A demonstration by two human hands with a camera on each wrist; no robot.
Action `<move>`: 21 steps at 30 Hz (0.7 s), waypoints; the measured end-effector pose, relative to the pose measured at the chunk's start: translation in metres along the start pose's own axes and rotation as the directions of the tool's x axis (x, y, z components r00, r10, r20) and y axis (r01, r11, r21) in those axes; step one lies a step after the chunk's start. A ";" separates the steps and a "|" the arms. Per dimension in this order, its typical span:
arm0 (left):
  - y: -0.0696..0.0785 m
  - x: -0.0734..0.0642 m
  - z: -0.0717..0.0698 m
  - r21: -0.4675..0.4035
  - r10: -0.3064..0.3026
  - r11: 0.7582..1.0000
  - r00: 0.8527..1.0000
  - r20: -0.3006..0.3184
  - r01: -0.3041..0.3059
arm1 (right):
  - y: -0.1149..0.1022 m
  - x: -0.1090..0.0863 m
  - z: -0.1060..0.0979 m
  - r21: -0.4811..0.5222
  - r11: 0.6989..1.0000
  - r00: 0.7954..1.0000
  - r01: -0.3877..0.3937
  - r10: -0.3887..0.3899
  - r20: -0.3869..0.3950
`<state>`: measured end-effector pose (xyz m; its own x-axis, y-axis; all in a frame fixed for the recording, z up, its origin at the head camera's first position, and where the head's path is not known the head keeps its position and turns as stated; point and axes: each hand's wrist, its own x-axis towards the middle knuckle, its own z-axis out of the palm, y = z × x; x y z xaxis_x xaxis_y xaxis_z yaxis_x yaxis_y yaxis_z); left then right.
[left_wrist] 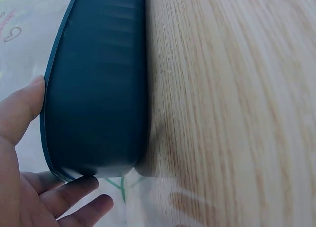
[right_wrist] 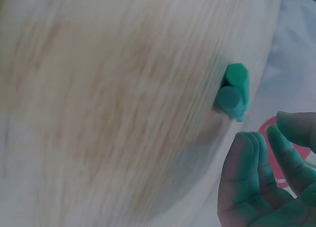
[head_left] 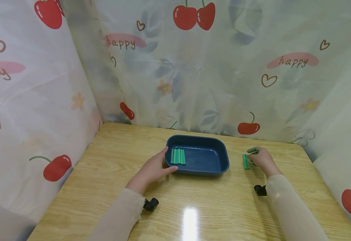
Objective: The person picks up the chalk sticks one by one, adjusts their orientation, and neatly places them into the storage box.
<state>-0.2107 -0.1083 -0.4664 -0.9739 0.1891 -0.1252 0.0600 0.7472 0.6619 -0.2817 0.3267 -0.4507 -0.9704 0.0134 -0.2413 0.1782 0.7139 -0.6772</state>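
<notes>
A dark blue rectangular tub (head_left: 204, 172) stands on the table, with several green sticks (head_left: 178, 156) side by side at its left end. My left hand (head_left: 155, 167) holds the tub by its near left corner. In the left wrist view the thumb (left_wrist: 24, 106) presses the rim and the fingers (left_wrist: 74, 192) bend round the end wall. Right of the tub, two green sticks (head_left: 246, 162) lie together on the table, their round ends (right_wrist: 229, 96) facing the right wrist camera. Beside them is my right hand (head_left: 261, 159), thumb and fingers apart with nothing between them.
The wooden table (head_left: 223, 207) ends at a patterned cloth (head_left: 193, 83) hung behind and on both sides. Black wrist cameras (head_left: 150, 204) stick out from both sleeves.
</notes>
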 end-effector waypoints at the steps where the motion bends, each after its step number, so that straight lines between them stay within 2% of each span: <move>1: 0.000 0.000 0.000 0.000 -0.001 1.000 1.000 -0.001 0.001 | 0.001 0.001 0.000 -0.004 1.000 1.000 0.000 0.000 0.001; 9: 0.000 0.000 0.000 0.007 -0.005 1.000 1.000 0.004 0.005 | 0.008 0.007 -0.001 -0.068 0.998 1.000 -0.018 0.019 0.012; 15: 0.000 -0.001 0.000 0.005 -0.003 1.000 1.000 0.002 0.003 | 0.010 0.011 0.000 -0.077 0.997 0.999 -0.013 0.016 0.038; 21: 0.000 -0.001 0.000 0.001 -0.012 1.000 1.000 0.003 0.012 | 0.008 0.015 0.000 -0.127 0.992 0.999 -0.001 0.007 0.045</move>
<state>-0.2101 -0.1084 -0.4658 -0.9739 0.1819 -0.1357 0.0482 0.7502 0.6595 -0.2943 0.3327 -0.4602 -0.9607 -0.0135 -0.2773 0.1572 0.7968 -0.5835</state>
